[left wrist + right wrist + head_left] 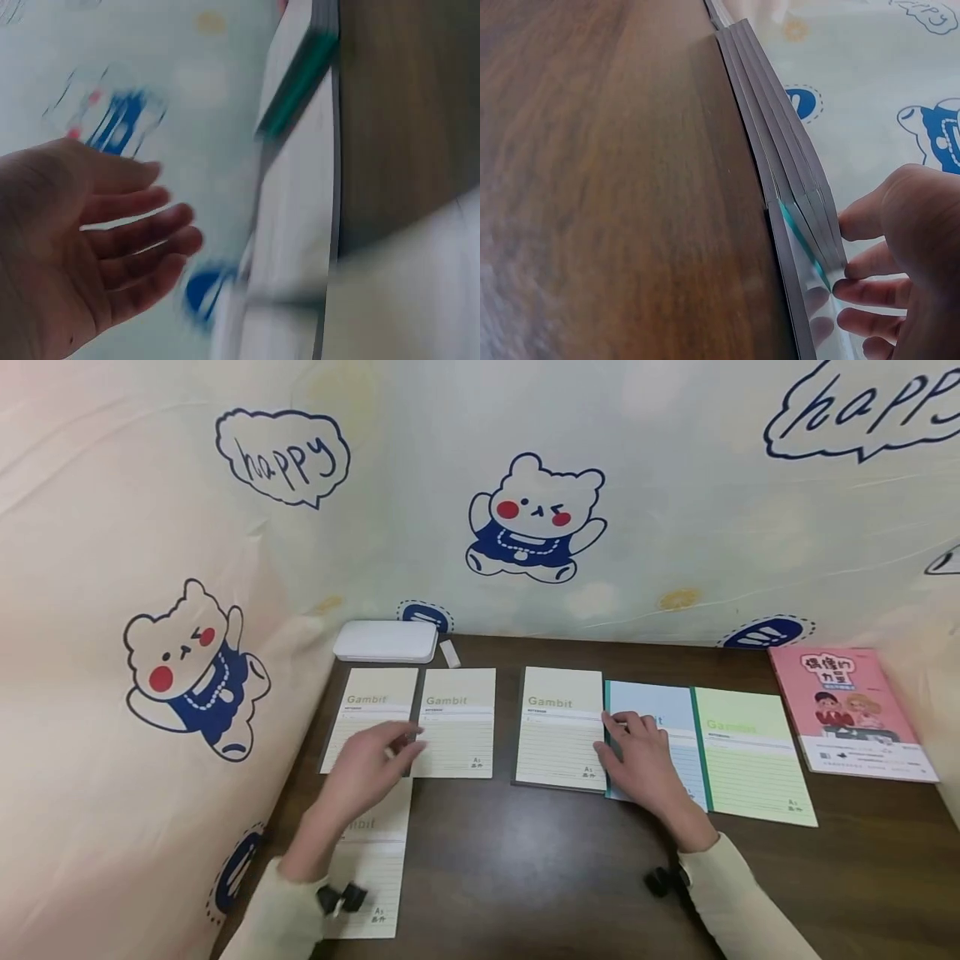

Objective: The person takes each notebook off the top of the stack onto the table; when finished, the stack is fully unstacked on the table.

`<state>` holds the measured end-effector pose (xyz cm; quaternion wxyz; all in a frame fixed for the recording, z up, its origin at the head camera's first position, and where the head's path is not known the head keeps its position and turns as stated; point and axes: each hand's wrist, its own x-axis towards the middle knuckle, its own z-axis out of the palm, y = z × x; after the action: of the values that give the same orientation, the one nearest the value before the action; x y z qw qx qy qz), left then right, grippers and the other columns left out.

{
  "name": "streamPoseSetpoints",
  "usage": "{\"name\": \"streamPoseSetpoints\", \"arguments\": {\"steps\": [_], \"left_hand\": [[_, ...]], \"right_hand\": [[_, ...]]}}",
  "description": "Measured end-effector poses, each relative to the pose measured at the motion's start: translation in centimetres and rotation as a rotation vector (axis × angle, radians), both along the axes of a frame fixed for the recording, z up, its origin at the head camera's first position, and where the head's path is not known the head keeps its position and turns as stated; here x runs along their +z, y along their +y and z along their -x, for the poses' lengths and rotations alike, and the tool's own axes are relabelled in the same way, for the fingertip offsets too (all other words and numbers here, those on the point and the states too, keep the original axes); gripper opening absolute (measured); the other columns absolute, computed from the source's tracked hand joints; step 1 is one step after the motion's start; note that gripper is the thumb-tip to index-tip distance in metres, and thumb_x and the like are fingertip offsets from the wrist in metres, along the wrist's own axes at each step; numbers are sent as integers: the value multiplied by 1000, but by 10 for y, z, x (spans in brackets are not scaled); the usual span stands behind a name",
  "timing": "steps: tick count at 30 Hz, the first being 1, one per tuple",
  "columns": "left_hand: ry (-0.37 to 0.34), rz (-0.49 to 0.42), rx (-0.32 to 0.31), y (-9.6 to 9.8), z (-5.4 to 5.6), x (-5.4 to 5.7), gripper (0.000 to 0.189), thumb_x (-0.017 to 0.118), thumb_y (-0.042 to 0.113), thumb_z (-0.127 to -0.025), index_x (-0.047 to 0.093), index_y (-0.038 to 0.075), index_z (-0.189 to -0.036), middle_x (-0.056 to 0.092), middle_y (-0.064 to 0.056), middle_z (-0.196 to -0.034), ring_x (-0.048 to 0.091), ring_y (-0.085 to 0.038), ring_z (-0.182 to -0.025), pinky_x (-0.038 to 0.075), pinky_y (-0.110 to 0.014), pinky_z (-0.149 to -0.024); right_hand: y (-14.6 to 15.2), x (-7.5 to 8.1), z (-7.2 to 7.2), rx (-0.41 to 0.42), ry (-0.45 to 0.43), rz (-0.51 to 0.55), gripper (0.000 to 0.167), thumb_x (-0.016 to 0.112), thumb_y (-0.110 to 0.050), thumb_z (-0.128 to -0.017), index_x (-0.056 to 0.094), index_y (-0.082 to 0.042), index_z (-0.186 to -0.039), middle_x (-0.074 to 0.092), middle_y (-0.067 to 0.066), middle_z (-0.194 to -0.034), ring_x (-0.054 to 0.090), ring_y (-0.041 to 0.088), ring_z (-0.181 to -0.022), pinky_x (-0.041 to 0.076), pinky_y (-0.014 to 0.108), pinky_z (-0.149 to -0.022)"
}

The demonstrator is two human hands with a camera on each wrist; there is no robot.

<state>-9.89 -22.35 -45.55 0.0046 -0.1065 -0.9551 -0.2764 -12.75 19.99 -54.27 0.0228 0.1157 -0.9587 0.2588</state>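
My left hand (372, 766) hovers over two cream Gambit notebooks, the upper left one (378, 685) and the one beside it (457, 739). Its fingers are spread loosely and hold nothing, as the left wrist view also shows. A third cream notebook (371, 885) lies below, partly hidden by the left forearm. My right hand (643, 760) is over a blue notebook (637, 693) with a teal spine, its fingertips right at the edge of the middle cream notebook (558, 735). In the right wrist view, thumb and fingertips meet the side of the stacked notebooks (776, 127) without curling round them.
A green notebook (757, 760) lies right of the blue one, and a pink book (855, 710) lies farther right. At the back left are a white case (386, 642) and a small white block (450, 653). A printed cloth (660, 552) hangs behind the dark table (510, 860).
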Motion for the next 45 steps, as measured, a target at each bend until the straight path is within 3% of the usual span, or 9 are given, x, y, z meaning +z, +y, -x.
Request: {"name": "streamPoseSetpoints", "arguments": {"steps": [5,9,14,16,18,23,28,37,45], "left_hand": [[-77,-83,-82,72,46,-13,47,76,38,-106,71,12,-146,79,0,-104,71,-13,-85,58,-36,-74],[-110,20,-134,115,66,-36,69,76,47,-105,59,8,-158,75,-1,-106,68,-14,-84,56,-37,-74],[-116,142,-188,137,73,-58,70,77,39,-105,55,4,-161,75,-12,-124,72,-26,-107,59,-45,-91],[-134,124,-187,139,71,-60,69,78,33,-105,54,3,-161,75,-11,-119,72,-26,-105,59,-44,-91],[-155,90,-176,137,69,-61,69,78,29,-105,52,2,-162,72,-6,-103,69,-21,-89,56,-40,-82],[-178,69,-156,129,60,-61,69,79,26,-104,52,2,-163,61,3,-81,54,-13,-68,46,-32,-66],[-200,69,-137,112,42,-59,70,82,27,-102,54,5,-162,60,5,-79,52,-12,-67,43,-32,-65],[-249,29,-82,74,-4,-51,72,86,27,-98,57,6,-161,60,9,-79,53,-12,-67,44,-31,-63],[-355,55,-122,44,-51,-32,73,88,22,-94,59,3,-158,59,10,-73,53,-10,-60,44,-28,-56]], "right_hand": [[0,-1,2,-4,-15,-4,60,66,-30,-110,54,1,-160,59,25,-149,47,46,-135,37,63,-103],[0,0,1,-8,-19,0,60,66,-31,-111,53,0,-161,59,25,-149,46,45,-135,37,62,-102],[1,1,0,-2,-16,-14,60,65,-32,-111,53,-1,-161,60,23,-149,47,44,-134,36,60,-100],[1,2,1,1,-7,-22,58,65,-31,-111,54,-2,-160,60,23,-149,48,44,-133,36,59,-99],[1,2,1,2,6,-28,55,65,-29,-112,56,-3,-159,62,22,-148,48,44,-132,36,58,-98],[0,1,2,11,0,-32,54,67,-28,-111,59,-5,-159,62,20,-149,49,43,-130,36,56,-96],[0,1,1,6,-6,-38,56,70,-28,-109,59,-5,-158,62,21,-150,49,43,-132,37,57,-97],[2,2,2,-1,-18,-36,55,71,-27,-108,60,-4,-158,61,22,-150,48,44,-133,37,58,-99],[1,2,2,5,-10,-30,55,70,-26,-108,59,-3,-158,61,23,-150,48,45,-132,36,58,-97]]}}
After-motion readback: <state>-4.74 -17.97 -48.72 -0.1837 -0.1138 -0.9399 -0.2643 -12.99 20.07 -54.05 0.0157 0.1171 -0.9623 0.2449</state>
